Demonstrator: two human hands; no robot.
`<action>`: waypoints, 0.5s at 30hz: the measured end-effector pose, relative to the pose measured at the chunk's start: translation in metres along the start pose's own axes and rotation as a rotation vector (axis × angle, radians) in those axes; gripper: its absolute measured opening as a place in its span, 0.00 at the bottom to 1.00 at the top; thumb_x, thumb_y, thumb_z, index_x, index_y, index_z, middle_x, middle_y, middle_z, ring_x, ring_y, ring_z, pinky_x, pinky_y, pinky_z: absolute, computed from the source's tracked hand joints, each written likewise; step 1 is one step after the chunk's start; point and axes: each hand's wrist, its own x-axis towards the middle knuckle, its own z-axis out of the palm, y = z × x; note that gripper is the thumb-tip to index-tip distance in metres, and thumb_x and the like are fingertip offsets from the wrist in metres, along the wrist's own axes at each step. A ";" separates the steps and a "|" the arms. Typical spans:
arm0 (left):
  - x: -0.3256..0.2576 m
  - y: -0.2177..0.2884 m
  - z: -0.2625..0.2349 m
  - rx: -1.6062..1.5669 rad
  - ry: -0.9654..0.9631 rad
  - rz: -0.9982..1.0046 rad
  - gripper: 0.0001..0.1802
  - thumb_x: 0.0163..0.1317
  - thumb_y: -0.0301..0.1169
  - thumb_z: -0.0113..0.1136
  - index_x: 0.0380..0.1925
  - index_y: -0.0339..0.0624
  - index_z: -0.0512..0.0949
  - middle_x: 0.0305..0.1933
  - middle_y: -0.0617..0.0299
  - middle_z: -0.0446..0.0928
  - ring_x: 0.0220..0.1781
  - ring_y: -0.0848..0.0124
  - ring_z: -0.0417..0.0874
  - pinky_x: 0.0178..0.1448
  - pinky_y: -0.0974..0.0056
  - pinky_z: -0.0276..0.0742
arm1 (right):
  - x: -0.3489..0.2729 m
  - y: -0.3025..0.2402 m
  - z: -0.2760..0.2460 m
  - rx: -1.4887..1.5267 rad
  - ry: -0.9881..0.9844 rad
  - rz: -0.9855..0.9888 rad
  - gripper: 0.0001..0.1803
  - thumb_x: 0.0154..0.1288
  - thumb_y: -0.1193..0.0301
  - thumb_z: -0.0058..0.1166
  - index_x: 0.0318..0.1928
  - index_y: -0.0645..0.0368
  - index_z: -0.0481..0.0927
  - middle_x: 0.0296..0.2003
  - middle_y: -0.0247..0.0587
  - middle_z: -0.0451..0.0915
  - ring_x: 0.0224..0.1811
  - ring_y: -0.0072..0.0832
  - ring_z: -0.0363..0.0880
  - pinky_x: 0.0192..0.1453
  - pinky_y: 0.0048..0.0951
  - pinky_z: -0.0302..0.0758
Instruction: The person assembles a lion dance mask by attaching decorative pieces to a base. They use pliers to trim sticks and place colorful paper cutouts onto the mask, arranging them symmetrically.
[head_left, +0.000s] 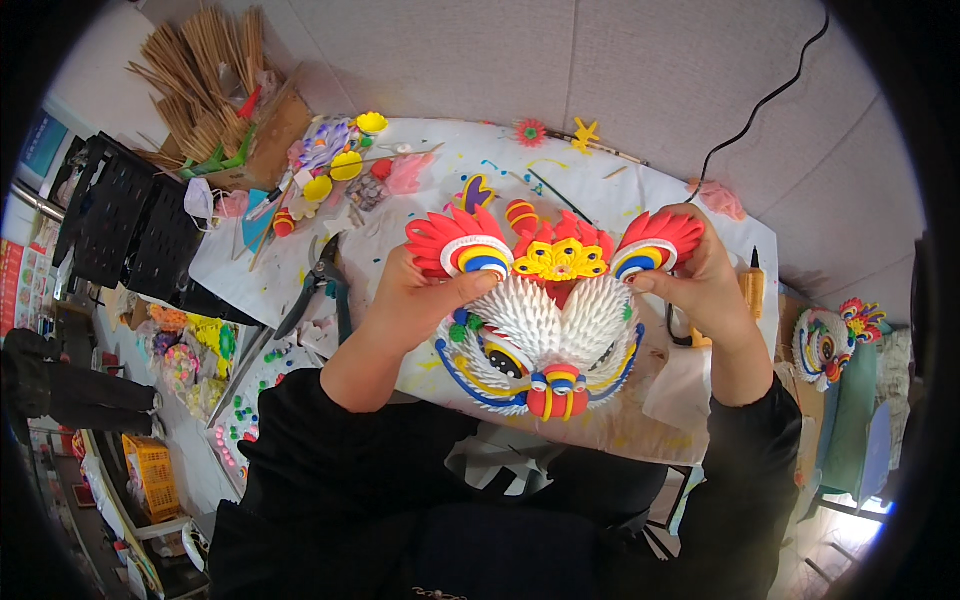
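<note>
In the middle, over the table, is a lion head (560, 330) with white spiky layers, a red nose, painted eyes and blue and yellow trim. A yellow flower-shaped band (562, 260) crosses its top. My left hand (425, 295) grips the left red-feathered ear (455, 240), thumb on its striped front. The matching right ear (665, 240) is gripped by my right hand (705, 285), its thumb also in front and the other fingers mostly hidden behind. Whether the ears are fixed to the head, I cannot tell.
Dark-handled shears (322, 282) lie left of my left hand. A yellow bottle (753, 285) stands at the right. Flower pieces (335, 150) and a box of sticks (270, 130) sit back left. Another lion head (828, 343) is far right; a person's legs (95, 400) show far left.
</note>
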 end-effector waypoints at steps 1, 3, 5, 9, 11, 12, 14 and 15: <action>0.000 -0.001 0.001 -0.007 0.001 0.002 0.11 0.51 0.21 0.63 0.36 0.37 0.76 0.34 0.66 0.77 0.36 0.80 0.75 0.41 0.72 0.72 | 0.000 0.000 0.000 0.002 0.004 0.001 0.28 0.44 0.83 0.65 0.46 0.61 0.66 0.38 0.35 0.75 0.42 0.21 0.74 0.49 0.23 0.73; 0.000 -0.002 0.002 -0.042 0.009 -0.010 0.11 0.51 0.21 0.63 0.36 0.37 0.76 0.34 0.66 0.77 0.36 0.80 0.75 0.41 0.72 0.72 | -0.001 0.000 0.000 0.005 0.005 0.022 0.28 0.44 0.84 0.64 0.46 0.61 0.66 0.38 0.34 0.75 0.42 0.20 0.74 0.48 0.23 0.73; 0.000 -0.002 0.002 -0.046 0.012 -0.003 0.11 0.51 0.21 0.62 0.36 0.37 0.76 0.34 0.66 0.77 0.36 0.80 0.75 0.41 0.72 0.72 | -0.002 -0.001 0.001 0.015 0.002 0.026 0.28 0.44 0.84 0.64 0.46 0.61 0.66 0.38 0.34 0.75 0.42 0.20 0.74 0.48 0.23 0.73; -0.001 -0.001 0.002 -0.036 0.022 -0.035 0.11 0.51 0.20 0.62 0.36 0.37 0.76 0.35 0.66 0.77 0.36 0.80 0.75 0.42 0.72 0.72 | -0.001 -0.001 0.001 0.021 0.003 0.055 0.28 0.44 0.83 0.65 0.46 0.61 0.67 0.39 0.34 0.75 0.42 0.20 0.74 0.48 0.23 0.73; -0.001 0.000 0.003 -0.041 0.021 -0.056 0.11 0.50 0.20 0.62 0.36 0.38 0.76 0.35 0.66 0.77 0.37 0.80 0.75 0.42 0.72 0.72 | -0.001 -0.003 0.002 0.036 0.018 0.069 0.29 0.43 0.83 0.65 0.48 0.61 0.67 0.39 0.35 0.75 0.42 0.20 0.74 0.48 0.24 0.73; -0.001 0.000 0.003 -0.039 0.015 -0.048 0.11 0.50 0.19 0.62 0.36 0.38 0.76 0.35 0.66 0.77 0.37 0.80 0.75 0.42 0.72 0.72 | -0.002 -0.004 0.003 0.067 0.023 0.070 0.30 0.43 0.83 0.65 0.48 0.60 0.67 0.39 0.35 0.75 0.42 0.21 0.74 0.48 0.24 0.73; 0.001 0.002 0.002 -0.036 0.012 -0.039 0.12 0.49 0.19 0.62 0.36 0.38 0.77 0.35 0.66 0.77 0.37 0.79 0.75 0.43 0.71 0.72 | -0.002 -0.006 0.004 0.128 0.030 0.068 0.31 0.44 0.83 0.65 0.50 0.60 0.66 0.40 0.35 0.75 0.43 0.21 0.74 0.48 0.24 0.73; 0.002 0.003 0.001 -0.034 0.017 -0.043 0.12 0.49 0.18 0.62 0.36 0.38 0.77 0.35 0.67 0.77 0.38 0.79 0.75 0.43 0.71 0.72 | -0.002 -0.008 0.002 0.037 0.021 0.078 0.35 0.44 0.83 0.65 0.54 0.59 0.63 0.41 0.36 0.75 0.43 0.21 0.74 0.48 0.23 0.73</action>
